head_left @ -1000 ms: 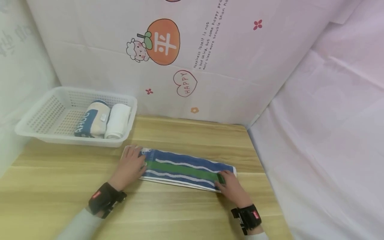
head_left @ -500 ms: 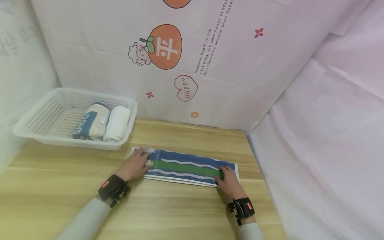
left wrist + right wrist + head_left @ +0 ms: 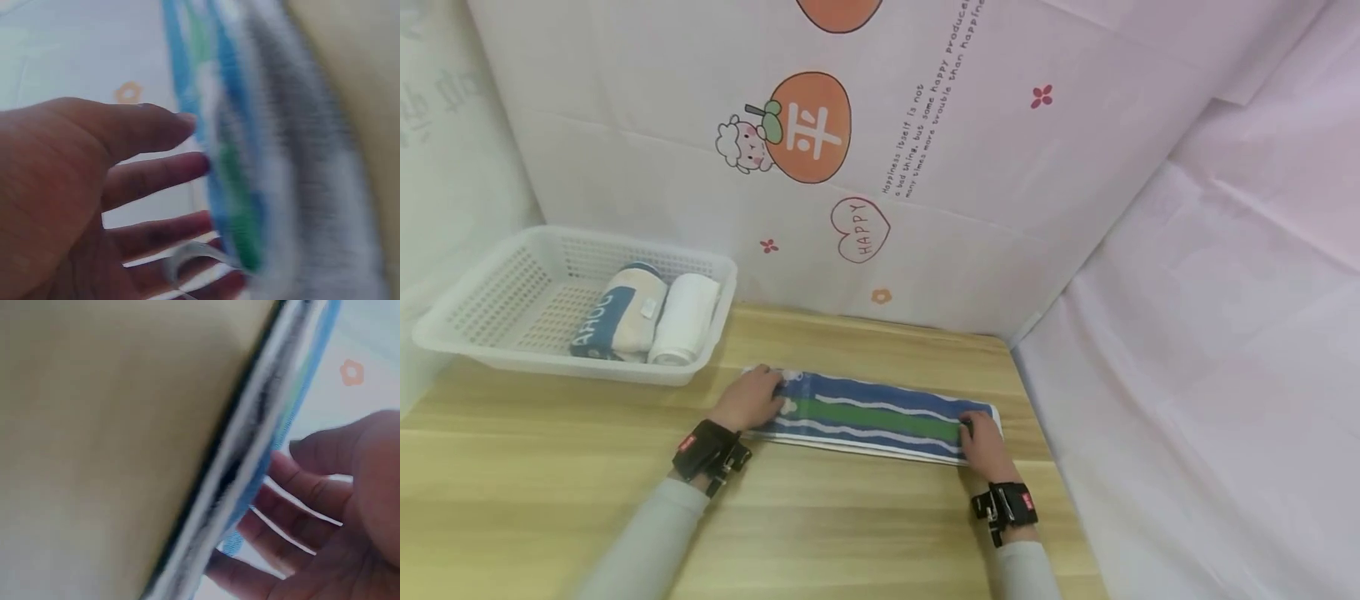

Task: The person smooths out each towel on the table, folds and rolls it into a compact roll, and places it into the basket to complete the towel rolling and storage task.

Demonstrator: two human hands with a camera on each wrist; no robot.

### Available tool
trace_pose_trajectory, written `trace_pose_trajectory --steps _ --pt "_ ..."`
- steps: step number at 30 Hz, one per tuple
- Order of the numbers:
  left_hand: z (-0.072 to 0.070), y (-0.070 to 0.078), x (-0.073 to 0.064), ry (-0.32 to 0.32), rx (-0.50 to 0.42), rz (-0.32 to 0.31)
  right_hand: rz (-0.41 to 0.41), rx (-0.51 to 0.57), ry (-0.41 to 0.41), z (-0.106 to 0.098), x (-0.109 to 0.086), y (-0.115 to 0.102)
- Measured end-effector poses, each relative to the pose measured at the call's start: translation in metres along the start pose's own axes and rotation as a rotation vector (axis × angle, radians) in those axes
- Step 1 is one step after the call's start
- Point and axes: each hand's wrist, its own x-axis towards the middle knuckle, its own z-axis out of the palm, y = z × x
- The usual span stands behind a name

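Note:
A folded towel point(image 3: 880, 419), blue with a green band and white wavy lines, lies flat and slightly slanted across the wooden table. On its left end rests my left hand point(image 3: 750, 400); in the left wrist view the spread fingers point(image 3: 156, 178) touch the cloth with their tips. My right hand point(image 3: 988, 450) is at the towel's right end, and its fingertips meet the blue cloth in the right wrist view, with the thumb point(image 3: 325, 450) apart from the fingers. Layered white edges of the towel point(image 3: 244, 450) show there, blurred.
A white plastic basket point(image 3: 572, 367) stands at the back left, holding a rolled beige and blue towel point(image 3: 625, 312) and a rolled white towel point(image 3: 685, 321). A printed cloth wall point(image 3: 955, 250) rises behind the table point(image 3: 850, 533), with pale cloth on both sides.
My left hand has shifted right along the towel's left end. The right hand stays at the right end, a little farther right. The head view has tilted slightly.

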Motion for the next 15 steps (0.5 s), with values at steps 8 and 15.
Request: trace_pose_trajectory --steps 8,15 --pt "-0.02 0.001 0.013 0.024 -0.198 -0.061 0.422 0.088 -0.028 -0.023 0.015 0.008" --pt "-0.023 0.012 0.014 0.216 -0.462 -0.092 0.565 0.045 0.007 -0.027 0.006 0.015"
